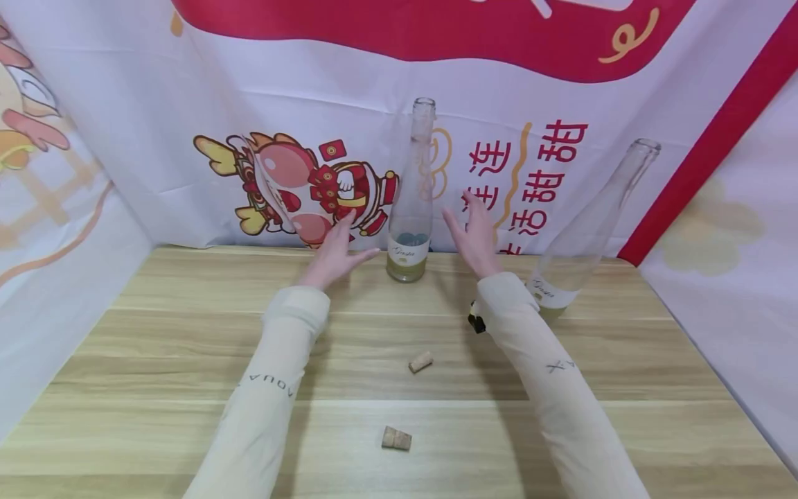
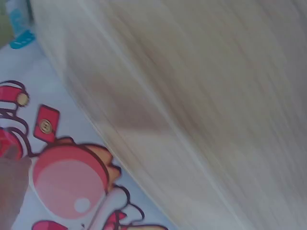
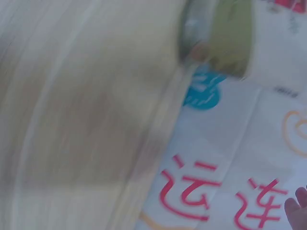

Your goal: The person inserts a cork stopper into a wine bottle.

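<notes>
A clear glass wine bottle [image 1: 409, 208] with a white label stands upright at the back of the table, uncapped, with some yellowish liquid at its base. My left hand [image 1: 337, 256] is raised to its left, thumb and fingers spread, with a visible gap to the glass. On the other side my right hand [image 1: 475, 239] is held the same way, also apart from the bottle. In the right wrist view the bottle's base [image 3: 232, 36] appears at the top, and a few fingertips [image 3: 298, 203] show at the lower right edge. Both hands hold nothing.
A second clear bottle [image 1: 582, 235] stands right of my right forearm, its base partly behind the sleeve. Two corks [image 1: 420, 362] [image 1: 396, 439] lie on the wooden table [image 1: 156, 360]. A small black and gold object [image 1: 476, 320] peeks out beside the right cuff. Printed cloth [image 1: 299, 76] hangs behind.
</notes>
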{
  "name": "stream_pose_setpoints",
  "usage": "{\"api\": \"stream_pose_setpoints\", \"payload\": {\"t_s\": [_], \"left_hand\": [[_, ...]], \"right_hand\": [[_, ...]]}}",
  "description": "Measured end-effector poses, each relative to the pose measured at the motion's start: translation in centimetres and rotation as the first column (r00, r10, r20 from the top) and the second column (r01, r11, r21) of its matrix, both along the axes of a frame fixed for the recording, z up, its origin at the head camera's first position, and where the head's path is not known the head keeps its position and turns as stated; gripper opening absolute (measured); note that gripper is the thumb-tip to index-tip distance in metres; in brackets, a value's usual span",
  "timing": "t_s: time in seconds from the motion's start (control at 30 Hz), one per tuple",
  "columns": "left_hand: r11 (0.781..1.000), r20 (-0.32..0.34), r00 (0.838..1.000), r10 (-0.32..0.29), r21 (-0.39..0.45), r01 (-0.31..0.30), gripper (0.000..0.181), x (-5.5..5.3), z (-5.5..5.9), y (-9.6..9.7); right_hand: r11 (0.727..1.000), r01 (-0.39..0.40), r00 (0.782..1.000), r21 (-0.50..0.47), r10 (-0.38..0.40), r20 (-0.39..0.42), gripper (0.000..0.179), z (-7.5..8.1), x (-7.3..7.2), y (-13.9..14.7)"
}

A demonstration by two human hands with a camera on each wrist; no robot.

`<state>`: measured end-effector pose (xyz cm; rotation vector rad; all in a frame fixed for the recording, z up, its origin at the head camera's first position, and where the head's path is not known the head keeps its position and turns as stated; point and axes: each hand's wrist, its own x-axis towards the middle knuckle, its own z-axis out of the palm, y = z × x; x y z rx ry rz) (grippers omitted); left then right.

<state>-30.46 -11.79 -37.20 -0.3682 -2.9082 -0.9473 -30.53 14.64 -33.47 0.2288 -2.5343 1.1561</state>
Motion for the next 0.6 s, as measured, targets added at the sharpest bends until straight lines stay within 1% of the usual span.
{"api": "stream_pose_setpoints", "payload": {"t_s": [0.1, 0.2, 0.27, 0.4, 0.5, 0.57, 0.6], "left_hand": [[0.991, 0.054, 0.998, -0.012, 0.131, 0.005, 0.1, 0.0, 0.3, 1.0], [0.972, 0.063, 0.998, -0.031, 0.233, 0.016, 0.104, 0.0, 0.5, 2.0], [0.956, 0.071, 0.997, -0.04, 0.293, 0.017, 0.105, 0.0, 0.5, 2.6], [0.929, 0.088, 0.994, -0.066, 0.368, 0.029, 0.106, -0.1, 0.5, 3.6], [0.909, 0.101, 0.989, -0.11, 0.413, 0.058, 0.106, -0.3, 0.3, 4.2], [0.895, 0.094, 0.986, -0.141, 0.437, 0.087, 0.104, -0.5, 0.2, 4.6], [0.892, 0.091, 0.984, -0.155, 0.441, 0.1, 0.103, -0.6, 0.2, 4.8]], "right_hand": [[0.993, -0.054, 0.999, -0.103, 0.055, -0.002, 0.07, 0.8, 0.3, -1.0], [0.975, -0.109, 0.994, -0.195, 0.108, -0.02, 0.072, 1.4, 0.4, -2.1], [0.958, -0.146, 0.989, -0.246, 0.143, -0.032, 0.072, 1.8, 0.5, -2.8], [0.934, -0.188, 0.982, -0.305, 0.19, -0.025, 0.073, 2.3, 0.5, -3.9], [0.914, -0.21, 0.975, -0.347, 0.221, -0.007, 0.073, 2.5, 0.4, -4.5], [0.896, -0.222, 0.97, -0.384, 0.243, 0.005, 0.072, 2.7, 0.4, -4.8], [0.89, -0.225, 0.968, -0.396, 0.251, 0.014, 0.073, 2.7, 0.3, -5.0]]}}
